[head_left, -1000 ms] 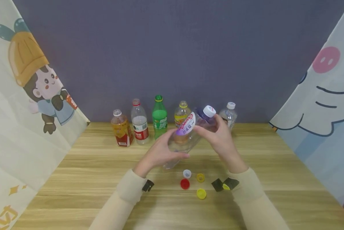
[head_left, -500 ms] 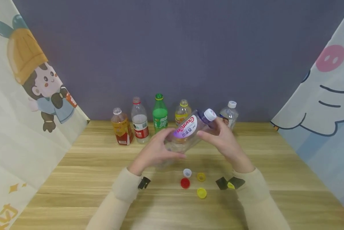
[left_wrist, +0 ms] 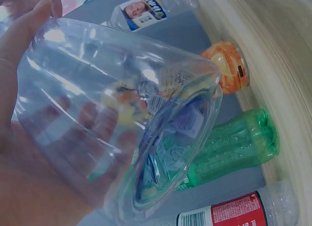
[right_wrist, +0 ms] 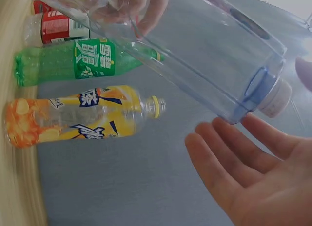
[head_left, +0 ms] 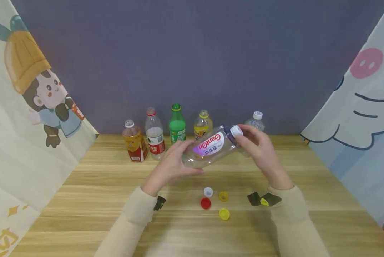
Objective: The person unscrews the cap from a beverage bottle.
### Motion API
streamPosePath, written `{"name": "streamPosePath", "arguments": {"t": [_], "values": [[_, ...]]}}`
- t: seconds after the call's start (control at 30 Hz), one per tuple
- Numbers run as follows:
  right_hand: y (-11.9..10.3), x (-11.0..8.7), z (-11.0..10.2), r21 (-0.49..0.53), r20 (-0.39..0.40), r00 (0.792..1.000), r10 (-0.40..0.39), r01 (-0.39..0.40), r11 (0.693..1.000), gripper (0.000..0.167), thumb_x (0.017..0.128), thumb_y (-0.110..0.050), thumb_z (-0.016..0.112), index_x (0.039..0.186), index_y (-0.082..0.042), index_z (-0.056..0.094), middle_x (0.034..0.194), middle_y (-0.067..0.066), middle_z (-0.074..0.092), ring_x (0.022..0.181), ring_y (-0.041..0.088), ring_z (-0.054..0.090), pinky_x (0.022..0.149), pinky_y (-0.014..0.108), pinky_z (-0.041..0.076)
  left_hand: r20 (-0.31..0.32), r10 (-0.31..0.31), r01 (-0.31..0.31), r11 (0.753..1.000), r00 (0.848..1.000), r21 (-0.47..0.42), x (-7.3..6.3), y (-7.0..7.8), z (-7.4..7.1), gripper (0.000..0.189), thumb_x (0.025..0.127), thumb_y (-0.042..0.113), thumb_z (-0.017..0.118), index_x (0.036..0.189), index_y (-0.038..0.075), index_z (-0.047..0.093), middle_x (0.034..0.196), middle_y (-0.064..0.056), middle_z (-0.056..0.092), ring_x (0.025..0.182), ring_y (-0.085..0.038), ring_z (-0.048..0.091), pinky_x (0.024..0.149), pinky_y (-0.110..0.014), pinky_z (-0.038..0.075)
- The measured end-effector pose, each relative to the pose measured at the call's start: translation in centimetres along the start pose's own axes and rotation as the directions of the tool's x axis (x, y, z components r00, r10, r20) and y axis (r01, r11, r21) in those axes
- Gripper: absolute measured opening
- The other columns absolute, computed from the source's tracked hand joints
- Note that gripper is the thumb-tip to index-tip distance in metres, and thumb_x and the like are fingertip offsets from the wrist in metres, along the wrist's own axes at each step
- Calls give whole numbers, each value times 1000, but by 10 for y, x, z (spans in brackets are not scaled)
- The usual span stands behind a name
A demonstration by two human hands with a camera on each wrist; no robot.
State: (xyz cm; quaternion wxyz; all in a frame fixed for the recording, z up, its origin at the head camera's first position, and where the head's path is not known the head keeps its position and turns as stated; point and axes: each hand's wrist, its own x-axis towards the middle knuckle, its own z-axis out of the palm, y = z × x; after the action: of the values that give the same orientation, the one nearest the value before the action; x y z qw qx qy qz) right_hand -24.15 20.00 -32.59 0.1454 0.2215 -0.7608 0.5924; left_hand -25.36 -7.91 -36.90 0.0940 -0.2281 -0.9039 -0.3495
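Note:
A large clear bottle (head_left: 211, 146) with a red-lettered oval label is held in the air, tilted close to level. My left hand (head_left: 172, 162) grips its lower body, and the fingers show through the clear plastic in the left wrist view. At the bottle's right end sits a white cap (head_left: 236, 130) on a dark purple neck. My right hand (head_left: 259, 150) is around that end, thumb beside the cap. In the right wrist view the fingers (right_wrist: 234, 153) are fairly straight, with fingertips right at the shoulder below the cap (right_wrist: 276, 97).
Along the back stand an orange-brown bottle (head_left: 135, 144), a red-labelled bottle (head_left: 155, 137), a green bottle (head_left: 177, 126), a yellow-labelled bottle (head_left: 203, 123) and a white-capped bottle (head_left: 255, 122). Loose caps lie in front: white (head_left: 208, 192), red (head_left: 206, 203) and two yellow (head_left: 224, 214).
The bottle has tipped from a steep slant toward level, its capped end lowering. My right hand has shifted right, from the bottle's shoulder to around the cap. The left hand keeps its grip.

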Motion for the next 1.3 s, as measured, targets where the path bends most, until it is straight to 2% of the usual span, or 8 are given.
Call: {"name": "streamPosePath", "arguments": {"t": [0.2, 0.33, 0.43, 0.5, 0.63, 0.9, 1.07, 1.3], "values": [[-2, 1, 0, -103, -167, 982, -89, 73, 992, 29, 101, -17, 60, 98, 11, 66, 82, 0, 66, 72, 12, 64, 68, 21, 56, -40, 49, -45, 995, 998, 86, 2, -2, -2, 98, 63, 48, 95, 147, 21, 51, 130, -4, 57, 117, -25, 55, 97, -50, 50], [-3, 0, 0, -236, -188, 981, -45, -1, 972, 43, 103, -31, 58, 75, 1, 61, 63, 4, 57, 55, 16, 53, 51, 24, 47, -51, 102, -92, 981, 993, 171, 3, -3, -3, 99, 63, 51, 94, 147, 19, 52, 121, -5, 58, 105, -23, 57, 89, -43, 51], [-3, 0, -2, -349, -154, 988, 31, -83, 934, 53, 103, -45, 55, 67, -5, 58, 58, 5, 52, 51, 19, 47, 48, 30, 40, -59, 139, -122, 966, 989, 229, 4, -3, -3, 98, 63, 50, 94, 146, 18, 53, 115, -4, 58, 96, -21, 55, 82, -39, 50], [-4, 0, -3, -403, -114, 990, 83, -123, 907, 58, 103, -51, 52, 65, -8, 57, 57, 3, 50, 52, 20, 44, 50, 32, 37, -63, 154, -133, 958, 986, 255, 5, -4, -3, 97, 63, 49, 95, 145, 17, 54, 114, -4, 59, 95, -21, 55, 80, -38, 49], [-4, 1, -5, -399, -56, 984, 169, -177, 900, 61, 103, -54, 49, 66, -7, 56, 58, 3, 47, 55, 19, 42, 53, 33, 36, -56, 166, -145, 951, 985, 274, 5, -5, -3, 97, 63, 47, 96, 146, 16, 54, 116, -5, 60, 96, -20, 55, 80, -37, 48], [-3, 2, -6, -393, -7, 980, 200, -187, 900, 55, 102, -49, 55, 70, -4, 57, 70, 6, 55, 61, 19, 46, 53, 31, 39, -25, 163, -147, 936, 986, 320, 4, -5, -5, 99, 64, 52, 93, 147, 17, 53, 119, -4, 61, 102, -20, 56, 83, -37, 48], [-1, 2, -5, -401, 7, 988, 153, -137, 906, 50, 103, -44, 56, 72, -5, 60, 70, 6, 52, 62, 20, 46, 55, 32, 39, 12, 129, -126, 946, 992, 300, 2, -3, -6, 99, 65, 53, 92, 147, 14, 53, 120, -5, 62, 106, -23, 58, 87, -39, 49], [-1, 0, 0, -347, 32, 999, -5, 16, 938, 26, 101, -26, 63, 87, -3, 64, 71, 3, 51, 64, 17, 46, 57, 28, 39, 62, 63, -72, 983, 996, 167, 0, -6, -9, 102, 63, 51, 94, 147, 13, 53, 135, -5, 62, 122, -25, 58, 100, -48, 51]]}}
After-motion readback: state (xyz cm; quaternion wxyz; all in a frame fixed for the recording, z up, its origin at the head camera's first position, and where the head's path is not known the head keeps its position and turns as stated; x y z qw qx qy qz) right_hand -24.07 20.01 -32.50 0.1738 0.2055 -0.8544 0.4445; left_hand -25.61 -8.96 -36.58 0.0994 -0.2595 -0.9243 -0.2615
